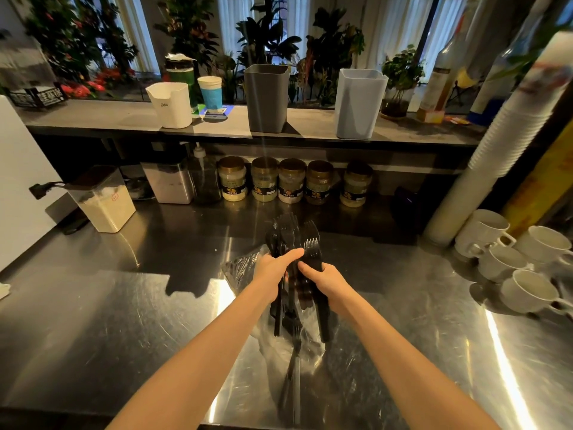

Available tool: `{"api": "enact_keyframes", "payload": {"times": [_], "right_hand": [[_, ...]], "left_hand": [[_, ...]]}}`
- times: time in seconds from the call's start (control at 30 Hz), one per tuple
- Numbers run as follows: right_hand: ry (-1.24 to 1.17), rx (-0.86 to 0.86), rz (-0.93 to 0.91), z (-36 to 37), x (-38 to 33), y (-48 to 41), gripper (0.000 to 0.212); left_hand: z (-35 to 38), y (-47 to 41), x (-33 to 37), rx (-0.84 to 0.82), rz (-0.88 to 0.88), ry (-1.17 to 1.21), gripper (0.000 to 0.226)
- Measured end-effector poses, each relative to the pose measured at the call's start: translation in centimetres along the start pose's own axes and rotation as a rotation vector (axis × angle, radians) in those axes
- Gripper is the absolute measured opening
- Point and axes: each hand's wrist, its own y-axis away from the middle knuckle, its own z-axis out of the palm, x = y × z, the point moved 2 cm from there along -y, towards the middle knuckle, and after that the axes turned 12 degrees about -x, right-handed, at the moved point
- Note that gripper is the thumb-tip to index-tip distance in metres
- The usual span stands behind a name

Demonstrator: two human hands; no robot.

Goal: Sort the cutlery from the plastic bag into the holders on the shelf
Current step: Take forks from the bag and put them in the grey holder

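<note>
Cutlery (288,235) of black plastic, fork tines up, is bunched upright above the steel counter (124,305), and I see both hands on it. The left hand (271,270) wraps the bundle, index finger stretched across it; the right hand (327,279) grips a stack of forks just beside. The clear bag (242,268) sits crumpled round the handles. On the shelf (108,117) behind stand a white holder (170,103), a grey holder (266,97) and a blue holder (359,103), well apart from the bundle.
</note>
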Motion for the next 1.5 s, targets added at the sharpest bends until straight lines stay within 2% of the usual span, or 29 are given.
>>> {"api": "enact_keyframes", "payload": {"times": [0.2,0.3,0.43,0.53,0.6,0.7,0.8,0.97,1.07,1.2,1.33,1.5], "right_hand": [[-0.035,-0.162,0.06,-0.3,0.0,0.6,0.033],[-0.093,-0.175,0.033,-0.1,0.0,0.7,0.029],[-0.161,0.008,-0.056,-0.9,0.1,0.1,0.028],[-0.315,0.135,-0.041,-1.2,-0.1,-0.3,0.027],[-0.329,0.169,-0.025,-1.0,-0.4,-0.6,0.028],[-0.239,0.197,-0.012,-0.7,-0.7,-1.0,0.027],[-0.103,0.194,0.009,-0.5,-1.0,-1.5,0.033],[0.043,0.091,0.002,0.9,-0.8,-1.8,0.045],[0.15,0.168,-0.046,1.2,-1.0,-1.7,0.045],[0.212,0.178,-0.071,1.8,-1.1,-2.0,0.043],[0.421,0.19,-0.026,2.4,-1.2,-2.4,0.047],[0.302,0.065,0.036,2.7,-1.1,-1.6,0.055]], "left_hand": [[-0.2,-0.1,0.2,-0.025,-0.028,-0.018,0.033],[-0.3,-0.1,0.3,0.021,-0.022,0.054,0.029],[-1.1,-0.5,0.3,0.086,0.007,0.127,0.035],[-0.9,-0.4,0.2,0.078,-0.006,0.08,0.024],[-0.5,-0.3,-0.1,0.07,-0.016,0.054,0.022],[0.1,-0.5,-0.6,0.055,-0.035,0.015,0.02],[0.4,-1.0,-0.9,0.047,-0.053,0.026,0.029],[1.4,-1.1,-0.9,0.04,-0.067,0.124,0.05],[2.1,-1.2,-0.9,0.016,-0.065,0.179,0.045],[2.1,-1.3,-0.6,0.014,-0.069,0.255,0.034],[1.7,-1.4,-0.6,0.003,-0.088,0.279,0.046],[1.6,-1.1,-0.7,-0.093,-0.107,0.307,0.025]]}}
